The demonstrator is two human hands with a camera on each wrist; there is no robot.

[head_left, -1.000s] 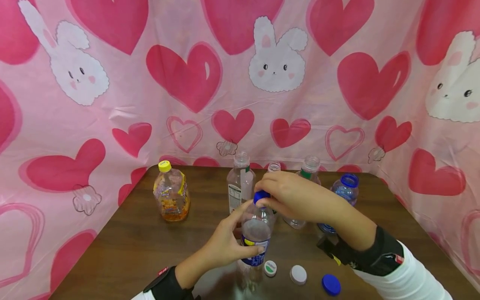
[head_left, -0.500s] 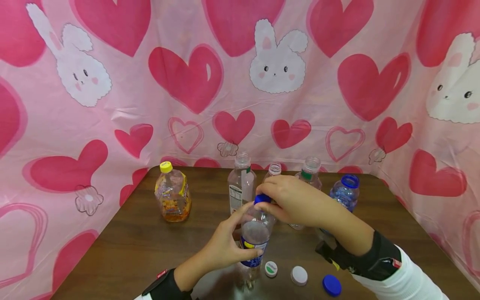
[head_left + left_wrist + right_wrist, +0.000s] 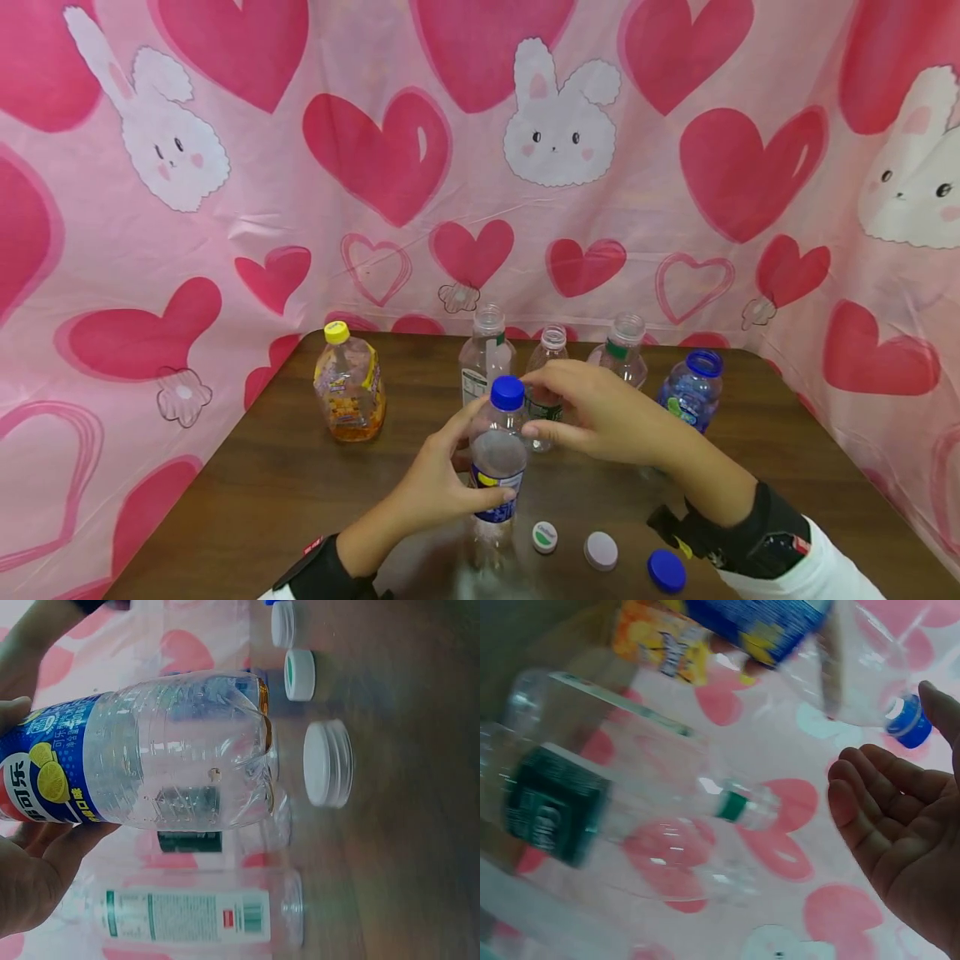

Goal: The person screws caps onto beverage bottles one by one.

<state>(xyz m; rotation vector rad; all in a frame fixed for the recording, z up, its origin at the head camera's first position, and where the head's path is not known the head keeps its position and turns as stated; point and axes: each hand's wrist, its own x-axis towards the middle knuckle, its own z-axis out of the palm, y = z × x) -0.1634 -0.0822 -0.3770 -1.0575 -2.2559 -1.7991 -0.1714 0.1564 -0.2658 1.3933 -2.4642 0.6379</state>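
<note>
My left hand (image 3: 431, 483) grips a clear plastic bottle (image 3: 498, 454) with a blue label around its middle. A blue cap (image 3: 507, 392) sits on the bottle's neck. In the left wrist view lemons are printed on the label (image 3: 54, 761), and the bottle's clear lower part holds a little brown liquid at the base. To the right of the cap is my right hand (image 3: 600, 412), thumb and fingers spread apart with nothing between them. The right wrist view shows this hand's palm (image 3: 915, 840) beside the blue cap (image 3: 910, 724).
A bottle with a yellow cap (image 3: 348, 392) stands at the back left. Uncapped clear bottles (image 3: 487, 358) and an open blue jar (image 3: 692, 392) line the back. In front lie a green-marked white cap (image 3: 544, 537), a plain white cap (image 3: 601, 551) and a blue lid (image 3: 667, 571).
The right hand has let go of the blue cap and drawn off to the right, its fingers spreading. The left hand and its bottle have shifted slightly left, and the cap now shows fully.
</note>
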